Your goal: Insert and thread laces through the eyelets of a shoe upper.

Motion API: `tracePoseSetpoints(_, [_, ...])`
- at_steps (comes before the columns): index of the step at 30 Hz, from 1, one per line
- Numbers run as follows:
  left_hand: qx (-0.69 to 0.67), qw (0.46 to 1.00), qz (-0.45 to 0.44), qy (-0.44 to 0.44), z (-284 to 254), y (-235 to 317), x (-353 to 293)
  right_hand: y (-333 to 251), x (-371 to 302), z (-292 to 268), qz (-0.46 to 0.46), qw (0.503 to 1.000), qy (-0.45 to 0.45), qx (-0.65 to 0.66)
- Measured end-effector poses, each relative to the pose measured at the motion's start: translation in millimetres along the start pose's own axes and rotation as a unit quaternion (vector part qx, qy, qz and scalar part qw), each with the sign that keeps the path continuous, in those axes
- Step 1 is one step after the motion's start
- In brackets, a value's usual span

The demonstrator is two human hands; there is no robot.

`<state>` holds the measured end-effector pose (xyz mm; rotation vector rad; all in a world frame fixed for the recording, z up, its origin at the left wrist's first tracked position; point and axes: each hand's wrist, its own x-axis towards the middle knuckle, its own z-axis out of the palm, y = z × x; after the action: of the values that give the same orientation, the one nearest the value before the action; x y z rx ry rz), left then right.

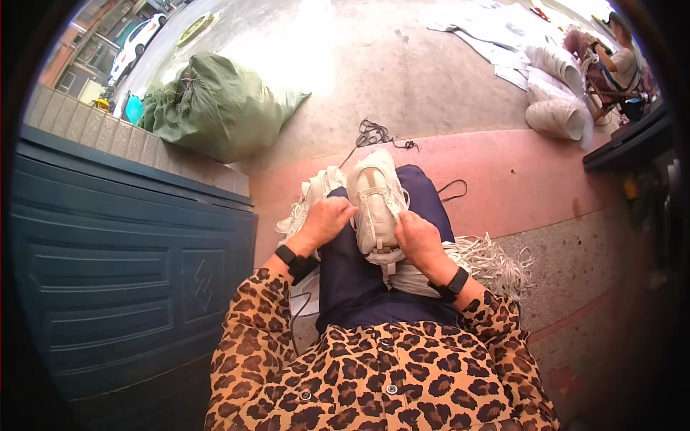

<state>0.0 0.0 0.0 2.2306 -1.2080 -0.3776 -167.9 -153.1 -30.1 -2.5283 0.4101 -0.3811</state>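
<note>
A cream-coloured sneaker rests across my thighs, with pale laces on its upper. At its left side my left hand is closed, thumb and fingers pressed together; what they pinch is too small to make out. My right hand is closed at the shoe's right edge, pinching a pale shoelace. More cream shoes lie beyond my left wrist, partly hidden by my left knee. By my right forearm spreads a thick bundle of loose white laces.
A dark blue panelled door stands close on my left. Ahead lie a big green sack and a tangled black cord. White rolls lie far right, near a seated person. A white car stands far left.
</note>
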Motion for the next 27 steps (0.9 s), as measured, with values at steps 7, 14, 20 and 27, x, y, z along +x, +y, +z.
tracePoseSetpoints(7, [0.106, 0.993, 0.030, 0.046, 6.4, 12.6, 46.1, -12.3, 5.3, -0.5, -0.085, 0.990, -0.018, -0.108])
tracePoseSetpoints(14, [0.083, 0.992, 0.093, -0.012, 10.9, 51.9, 19.2, -14.7, 9.3, 0.1, -0.090, 0.987, -0.047, -0.122])
tracePoseSetpoints(20, [-0.072, 0.993, -0.025, -0.091, -0.2, 53.8, 46.6, -12.8, 5.1, 9.6, -0.136, 0.975, -0.006, -0.174])
tracePoseSetpoints(27, [0.022, 0.983, -0.170, -0.059, -1.7, -3.4, 114.4, -11.6, 0.2, -0.1, -0.141, 0.976, -0.041, -0.159])
